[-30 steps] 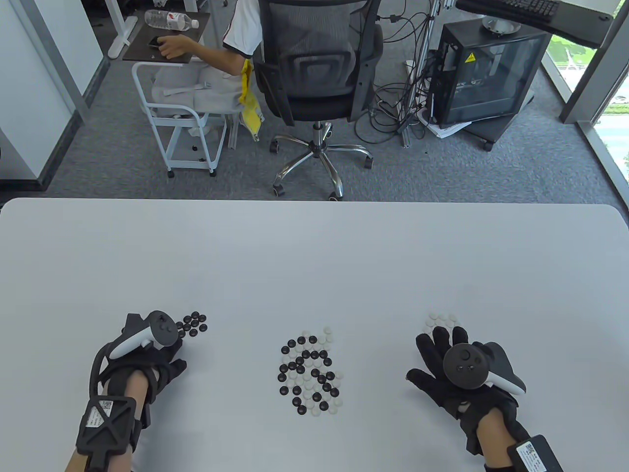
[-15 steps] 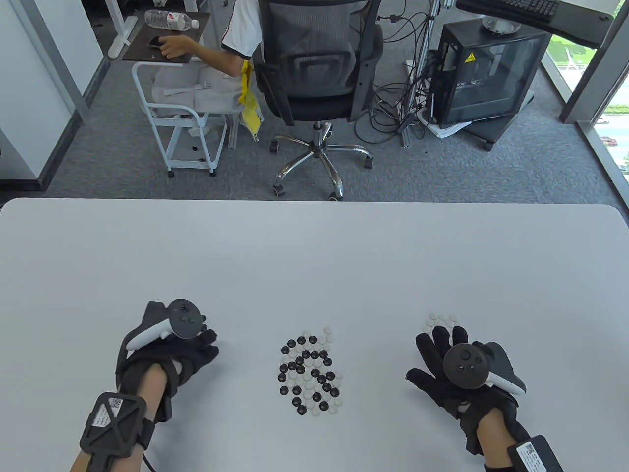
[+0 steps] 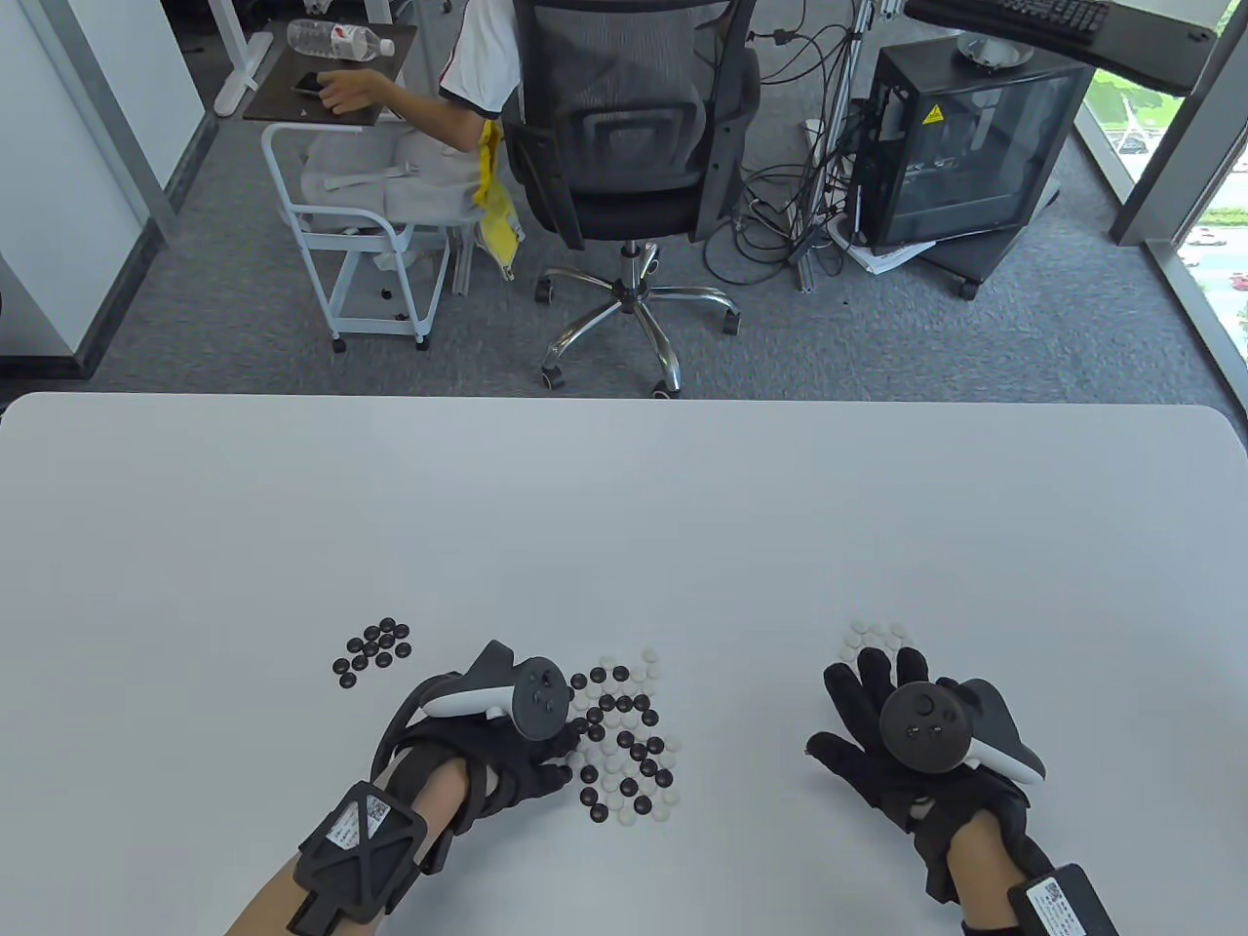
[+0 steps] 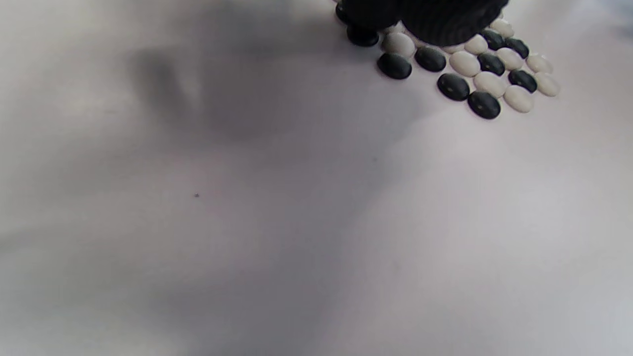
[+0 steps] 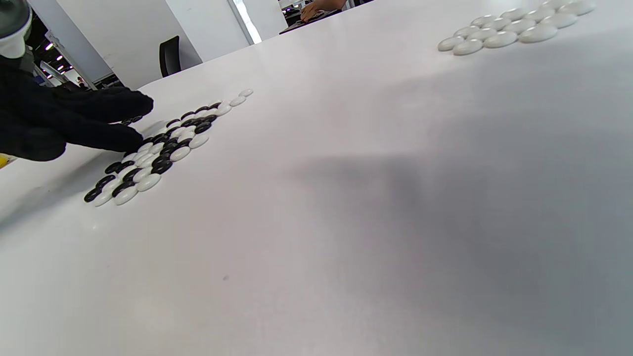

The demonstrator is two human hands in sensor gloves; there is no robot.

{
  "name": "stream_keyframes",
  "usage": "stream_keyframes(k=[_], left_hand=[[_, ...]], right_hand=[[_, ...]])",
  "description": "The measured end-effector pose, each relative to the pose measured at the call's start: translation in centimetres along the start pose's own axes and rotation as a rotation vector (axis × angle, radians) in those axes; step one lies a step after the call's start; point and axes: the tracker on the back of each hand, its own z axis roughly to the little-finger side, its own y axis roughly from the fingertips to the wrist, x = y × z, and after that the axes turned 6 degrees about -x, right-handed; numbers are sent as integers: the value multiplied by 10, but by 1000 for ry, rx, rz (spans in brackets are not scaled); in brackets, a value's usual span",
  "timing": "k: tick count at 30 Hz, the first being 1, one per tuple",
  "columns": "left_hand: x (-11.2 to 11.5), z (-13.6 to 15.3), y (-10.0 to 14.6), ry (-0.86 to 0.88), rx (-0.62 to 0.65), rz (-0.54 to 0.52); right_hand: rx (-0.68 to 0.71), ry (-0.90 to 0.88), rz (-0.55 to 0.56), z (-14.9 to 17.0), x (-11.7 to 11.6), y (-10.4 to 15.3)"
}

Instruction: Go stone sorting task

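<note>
Moved left hand point(image 3: 507, 741) from black pile point(image 3: 372, 650) over to mixed pile point(image 3: 624, 746); black pile sat well left of fingers. Fingertips point(image 5: 126, 143) reached pile's near-left edge, whether pinching a stone: can't tell. Right hand point(image 3: 897, 741) stayed flat, fingers spread, white pile point(image 3: 876, 634) at its tips. Next black pick likely.

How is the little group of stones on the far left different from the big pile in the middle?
The left group holds only black stones; the middle pile mixes black and white. The left group is far smaller. No hand is near the left group, while the left hand reaches into the middle pile. Both lie flat on the white table.
</note>
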Motion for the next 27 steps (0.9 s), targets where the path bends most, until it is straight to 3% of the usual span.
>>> stream_keyframes(k=[3,9,15,27], left_hand=[[6,21,12,24,-48,-15],[28,97,40,165,-218,-19],[36,150,45,319,-347,-37],[26,169,23,342,-437,-43]], right_hand=[[3,0,9,0,1,1],[-2,3,2,0,0,1],[-7,5,-10,0,-1,0],[-11,2,-8,0,-1,-1]])
